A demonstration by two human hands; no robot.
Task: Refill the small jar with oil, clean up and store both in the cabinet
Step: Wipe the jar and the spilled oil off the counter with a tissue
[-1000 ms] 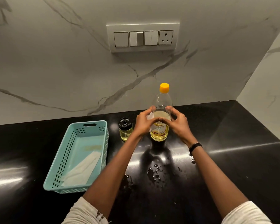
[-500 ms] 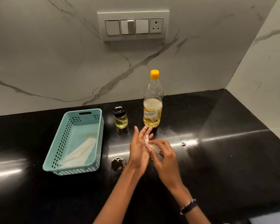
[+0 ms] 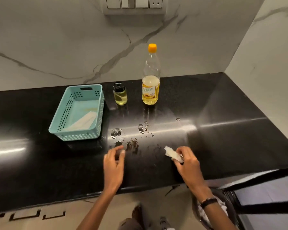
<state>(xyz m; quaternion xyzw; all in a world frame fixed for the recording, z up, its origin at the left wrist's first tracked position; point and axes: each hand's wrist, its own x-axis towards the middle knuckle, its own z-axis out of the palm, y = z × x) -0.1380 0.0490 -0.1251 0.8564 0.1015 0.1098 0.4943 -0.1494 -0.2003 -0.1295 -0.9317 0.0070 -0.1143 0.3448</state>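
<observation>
A tall oil bottle [image 3: 151,83] with an orange cap stands capped at the back of the black counter [image 3: 223,130]. To its left stands the small glass jar [image 3: 120,95], black lid on, holding pale oil. Oil drops [image 3: 140,128] and smears lie on the counter in front of them. My right hand [image 3: 188,161] holds a crumpled white tissue [image 3: 173,154] just above the counter, right of the spill. My left hand [image 3: 114,161] hovers near the front edge, fingers loosely apart, holding nothing.
A teal perforated basket [image 3: 81,112] with folded white tissue inside sits at the left. A marble backsplash with a switch panel [image 3: 134,3] rises behind. Below the counter's front edge at the right is a dark bin [image 3: 226,209] with white waste in it.
Both hands left the bottle and drew back toward the front edge. The tissue passed from between both hands into my right hand alone; the hands moved apart. The view tilted down.
</observation>
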